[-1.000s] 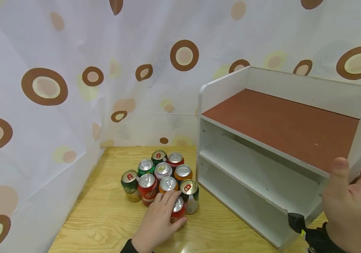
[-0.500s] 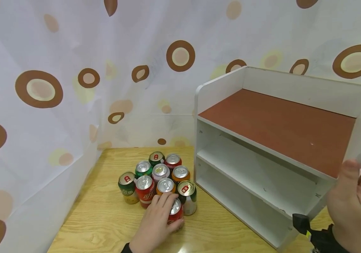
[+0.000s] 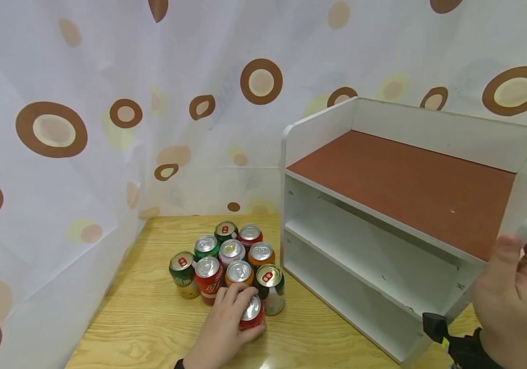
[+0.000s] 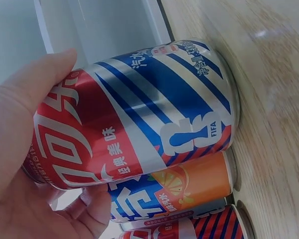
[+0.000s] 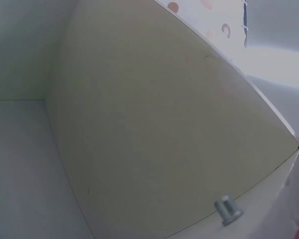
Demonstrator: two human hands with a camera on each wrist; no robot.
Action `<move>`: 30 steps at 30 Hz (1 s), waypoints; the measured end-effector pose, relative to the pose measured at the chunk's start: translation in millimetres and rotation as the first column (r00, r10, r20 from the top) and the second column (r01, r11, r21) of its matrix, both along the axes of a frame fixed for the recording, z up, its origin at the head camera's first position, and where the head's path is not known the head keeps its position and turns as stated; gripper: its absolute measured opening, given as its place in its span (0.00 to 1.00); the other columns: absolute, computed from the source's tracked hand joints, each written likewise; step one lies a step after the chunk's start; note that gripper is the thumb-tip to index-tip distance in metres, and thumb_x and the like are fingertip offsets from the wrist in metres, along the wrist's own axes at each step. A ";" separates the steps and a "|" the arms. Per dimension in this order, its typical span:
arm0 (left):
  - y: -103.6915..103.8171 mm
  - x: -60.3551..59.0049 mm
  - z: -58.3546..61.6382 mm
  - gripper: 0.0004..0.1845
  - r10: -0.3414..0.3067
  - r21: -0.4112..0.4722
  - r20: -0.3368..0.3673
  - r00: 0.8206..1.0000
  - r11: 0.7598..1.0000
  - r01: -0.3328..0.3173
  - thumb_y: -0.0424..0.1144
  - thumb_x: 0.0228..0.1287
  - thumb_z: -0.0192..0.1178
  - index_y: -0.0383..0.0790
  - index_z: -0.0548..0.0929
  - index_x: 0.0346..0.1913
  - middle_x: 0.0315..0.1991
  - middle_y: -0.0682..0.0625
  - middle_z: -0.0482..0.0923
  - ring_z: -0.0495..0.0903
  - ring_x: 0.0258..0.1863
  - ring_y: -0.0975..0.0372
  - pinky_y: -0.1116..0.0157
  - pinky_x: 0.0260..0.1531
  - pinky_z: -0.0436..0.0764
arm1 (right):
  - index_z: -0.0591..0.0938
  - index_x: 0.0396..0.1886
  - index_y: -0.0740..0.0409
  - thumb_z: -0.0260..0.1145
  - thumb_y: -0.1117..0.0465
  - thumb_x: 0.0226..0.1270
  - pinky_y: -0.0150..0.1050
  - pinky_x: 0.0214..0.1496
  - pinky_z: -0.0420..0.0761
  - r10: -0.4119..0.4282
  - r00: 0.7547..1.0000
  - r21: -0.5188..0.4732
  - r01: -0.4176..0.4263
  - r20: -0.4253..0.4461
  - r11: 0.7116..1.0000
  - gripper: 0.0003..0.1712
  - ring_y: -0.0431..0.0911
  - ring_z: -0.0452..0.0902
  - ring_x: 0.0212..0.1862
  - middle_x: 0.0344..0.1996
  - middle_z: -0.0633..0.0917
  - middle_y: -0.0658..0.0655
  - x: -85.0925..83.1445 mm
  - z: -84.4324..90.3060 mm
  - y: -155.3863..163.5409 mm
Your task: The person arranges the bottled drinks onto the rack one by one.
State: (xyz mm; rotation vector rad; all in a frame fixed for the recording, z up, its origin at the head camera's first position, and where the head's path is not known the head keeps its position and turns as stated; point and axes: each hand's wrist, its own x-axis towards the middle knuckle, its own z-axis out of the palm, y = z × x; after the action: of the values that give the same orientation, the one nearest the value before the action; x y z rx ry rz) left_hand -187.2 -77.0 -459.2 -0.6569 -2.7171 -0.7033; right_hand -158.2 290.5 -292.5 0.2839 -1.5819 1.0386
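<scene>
On the wooden worktop (image 3: pixel 153 318), head view: left hand (image 3: pixel 224 328) wraps its fingers round a red can (image 3: pixel 250 313) at the near edge of a cluster of upright cans (image 3: pixel 226 256), just left of a white three-tier shelf unit (image 3: pixel 402 225) with a brown top board. Right hand (image 3: pixel 517 297) raised at the shelf unit's right front corner, fingers relaxed and spread, grasping nothing; contact with the side panel unclear. Spotted curtain (image 3: pixel 106 102) behind.
Left wrist view: left hand (image 4: pixel 25 164) grips the red can (image 4: pixel 134 114), red-white-blue stripes, base on the worktop (image 4: pixel 273 99); an orange can (image 4: pixel 189 186) just beside it, shelf unit (image 4: pixel 89 25) behind.
Right wrist view: only the shelf unit's pale panels (image 5: pixel 139 124) and a metal screw (image 5: pixel 228 209); hand barely at the edge
</scene>
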 end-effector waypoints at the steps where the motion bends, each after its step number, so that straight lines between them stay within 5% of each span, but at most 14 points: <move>1: 0.1 0.2 0.5 0.35 -0.001 0.000 0.011 1.000 1.000 0.001 0.51 0.52 0.80 0.47 0.78 0.62 0.56 0.52 0.76 0.66 0.48 0.62 0.60 0.46 0.81 | 0.65 0.62 0.75 0.55 0.55 0.82 0.33 0.76 0.61 -0.006 1.000 0.004 0.006 0.002 1.000 0.27 0.49 0.63 0.70 0.77 0.62 0.61 0.1 0.1 0.2; 11: -0.1 2.0 0.5 0.35 -0.020 0.020 0.008 1.000 1.000 0.020 0.50 0.48 0.82 0.48 0.78 0.58 0.52 0.57 0.79 0.68 0.48 0.63 0.60 0.47 0.80 | 0.64 0.62 0.75 0.54 0.55 0.82 0.34 0.78 0.60 -0.026 1.000 0.015 0.026 0.006 1.000 0.26 0.49 0.63 0.71 0.77 0.62 0.61 1.0 1.1 -1.7; 21: 0.7 2.2 -2.3 0.40 -0.042 0.178 0.186 0.982 0.984 0.008 0.42 0.47 0.83 0.44 0.71 0.61 0.54 0.51 0.79 0.80 0.55 0.58 0.53 0.55 0.84 | 0.65 0.61 0.73 0.53 0.54 0.83 0.34 0.77 0.61 -0.036 0.998 0.023 0.037 -0.046 0.999 0.25 0.49 0.63 0.71 0.75 0.63 0.64 1.0 -0.3 -5.1; 30: 1.2 -0.5 -5.9 0.38 -0.103 0.241 0.219 0.970 0.969 0.048 0.39 0.45 0.84 0.44 0.71 0.58 0.53 0.56 0.74 0.78 0.54 0.61 0.56 0.57 0.83 | 0.64 0.60 0.74 0.52 0.56 0.83 0.33 0.75 0.61 -0.027 0.998 0.000 0.027 -0.053 1.000 0.24 0.48 0.62 0.70 0.74 0.63 0.63 -0.8 -1.3 -2.9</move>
State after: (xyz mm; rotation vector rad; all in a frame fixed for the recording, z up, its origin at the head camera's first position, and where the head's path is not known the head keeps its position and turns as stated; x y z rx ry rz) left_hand -187.7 -75.8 -465.1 -0.6612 -2.7605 -1.1661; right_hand -159.1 287.6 -293.8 0.2873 -1.5350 1.0020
